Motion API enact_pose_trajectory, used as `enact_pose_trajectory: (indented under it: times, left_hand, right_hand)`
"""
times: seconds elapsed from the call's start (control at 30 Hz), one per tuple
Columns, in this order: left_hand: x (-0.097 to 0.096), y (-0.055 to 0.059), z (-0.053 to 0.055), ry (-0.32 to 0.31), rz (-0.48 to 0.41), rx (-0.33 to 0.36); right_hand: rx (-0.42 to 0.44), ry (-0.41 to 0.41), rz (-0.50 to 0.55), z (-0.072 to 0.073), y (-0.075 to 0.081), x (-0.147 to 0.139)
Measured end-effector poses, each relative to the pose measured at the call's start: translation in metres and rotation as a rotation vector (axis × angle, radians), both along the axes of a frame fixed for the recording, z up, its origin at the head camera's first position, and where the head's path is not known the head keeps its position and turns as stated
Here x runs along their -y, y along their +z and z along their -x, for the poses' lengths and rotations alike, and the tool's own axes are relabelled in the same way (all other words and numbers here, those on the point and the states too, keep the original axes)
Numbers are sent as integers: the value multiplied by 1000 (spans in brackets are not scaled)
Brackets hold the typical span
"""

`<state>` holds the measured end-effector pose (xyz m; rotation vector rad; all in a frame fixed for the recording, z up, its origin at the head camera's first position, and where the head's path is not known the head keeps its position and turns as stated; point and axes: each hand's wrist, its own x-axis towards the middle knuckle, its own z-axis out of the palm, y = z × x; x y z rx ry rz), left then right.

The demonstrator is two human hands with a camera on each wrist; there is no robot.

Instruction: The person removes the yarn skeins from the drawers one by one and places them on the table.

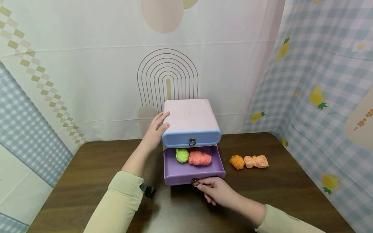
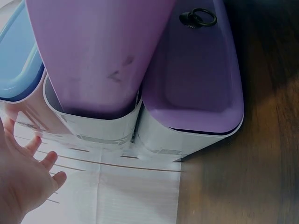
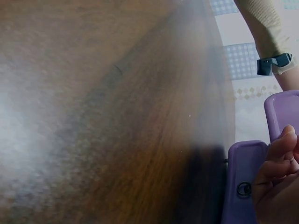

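Observation:
A small chest of drawers [image 1: 189,113] has a pale pink top and a blue upper drawer [image 1: 177,139], which is closed. Below it a purple drawer [image 1: 175,178] is pulled out. Inside that drawer lie a lime green yarn ball [image 1: 182,155] and a coral yarn skein [image 1: 199,158], side by side. My left hand [image 1: 153,134] rests against the chest's upper left edge, fingers extended. With thumb and fingers, my right hand [image 1: 218,191] pinches the ring pull [image 1: 195,182] on the purple drawer's front. A lower purple drawer [image 2: 198,70] with its own ring is closed.
To the right of the chest, an orange yarn ball [image 1: 237,162] and a peach yarn skein [image 1: 256,161] lie on the dark wooden table [image 1: 110,168]. Behind the chest hangs a patterned white cloth [image 1: 102,81], and a checked cloth [image 1: 314,71] hangs at the right.

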<state>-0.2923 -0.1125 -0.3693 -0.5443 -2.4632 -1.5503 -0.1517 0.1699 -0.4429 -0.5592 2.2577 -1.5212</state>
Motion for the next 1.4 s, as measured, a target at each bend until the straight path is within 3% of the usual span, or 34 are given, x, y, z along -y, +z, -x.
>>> enact_pose_trajectory:
  times: [0.43,1.4]
  left_hand:
    - [0,0,-1,-1,-3,19]
    - [1,0,0,6,10,17]
  right_hand:
    - [2,31,-20,-13,0,-5]
    - [0,59,-4,-17,-1,-9]
